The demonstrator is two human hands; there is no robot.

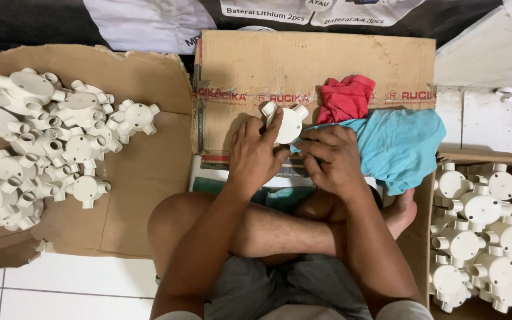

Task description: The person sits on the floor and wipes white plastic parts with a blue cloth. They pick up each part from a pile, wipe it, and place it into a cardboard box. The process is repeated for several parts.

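Sitting cross-legged on the floor, I work over a flattened brown cardboard box (315, 65) spread in front of my knees, with a torn brown cardboard sheet (143, 172) on my left carrying a heap of cream plastic round junction boxes (42, 148) and an open carton of more cream junction boxes (481, 237) on my right. Between them lies a turquoise cloth (398, 142) with a crumpled red rag (346, 98) above it. My left hand (256, 155) pinches one cream four-way junction box (285, 122) by its rim, fingers curled around it just above the cardboard. My right hand (332, 160) is closed on the cloth's corner, pressed against the box. Best, I judge, to grip firmly and turn slowly so the cloth reaches every spout.
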